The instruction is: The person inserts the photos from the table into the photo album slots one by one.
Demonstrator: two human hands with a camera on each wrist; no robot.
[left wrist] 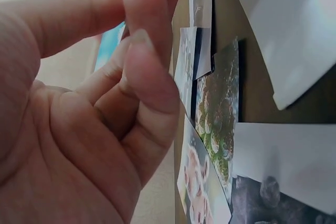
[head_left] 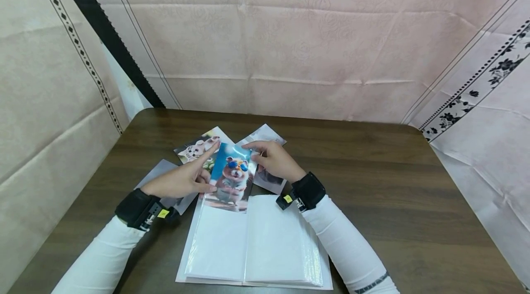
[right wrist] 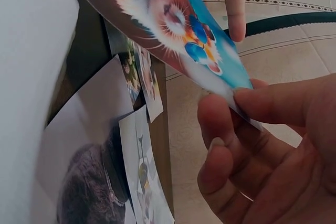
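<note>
A glossy photo of a hamster in sunglasses against blue stands over the top of an open album with clear page pockets. Its lower edge overlaps the left page; whether it sits inside a pocket I cannot tell. My right hand pinches the upper right corner between thumb and fingers, and the corner bends slightly in the right wrist view. At the photo's left edge is my left hand, thumb at the edge, index finger stretched toward the top and other fingers curled. In the left wrist view the fingers hide most of the photo.
Several other photos lie fanned behind the album, among them a photo of pale animals, one with a grey animal and one at the left. They rest on the brown wooden table. Patterned cloth hangs behind it.
</note>
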